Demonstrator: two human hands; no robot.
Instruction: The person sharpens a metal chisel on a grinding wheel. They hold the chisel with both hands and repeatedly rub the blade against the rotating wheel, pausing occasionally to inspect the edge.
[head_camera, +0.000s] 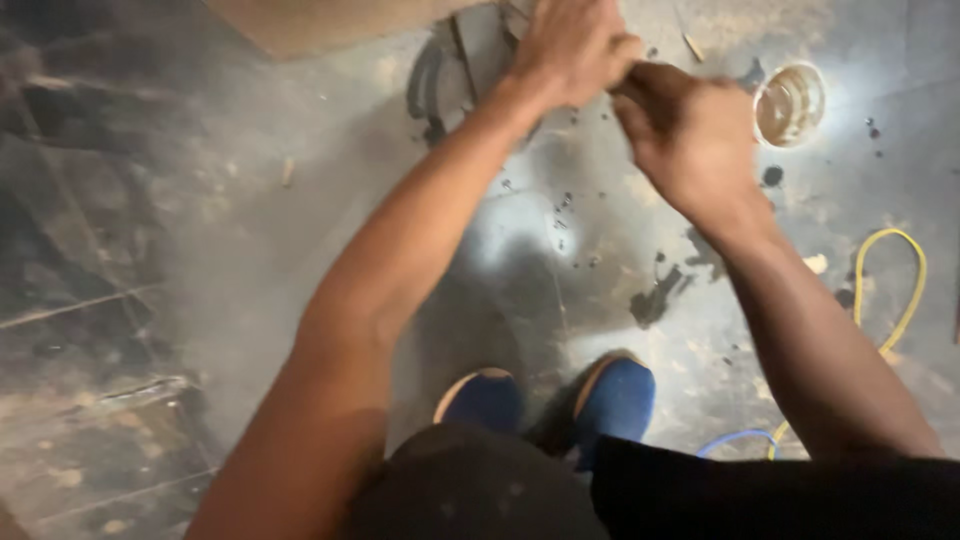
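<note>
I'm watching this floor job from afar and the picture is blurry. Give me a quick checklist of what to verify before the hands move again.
1. Both hands together: ok, left hand and right hand meet at the fingertips.
2. What they pinch: cannot tell, too blurred.
3. Small round container upright and apart from the hands: ok.
4. Yellow cable away from the blue shoes: ok.
5. Floor free of debris: not ok, dark bits and stains are scattered.
</note>
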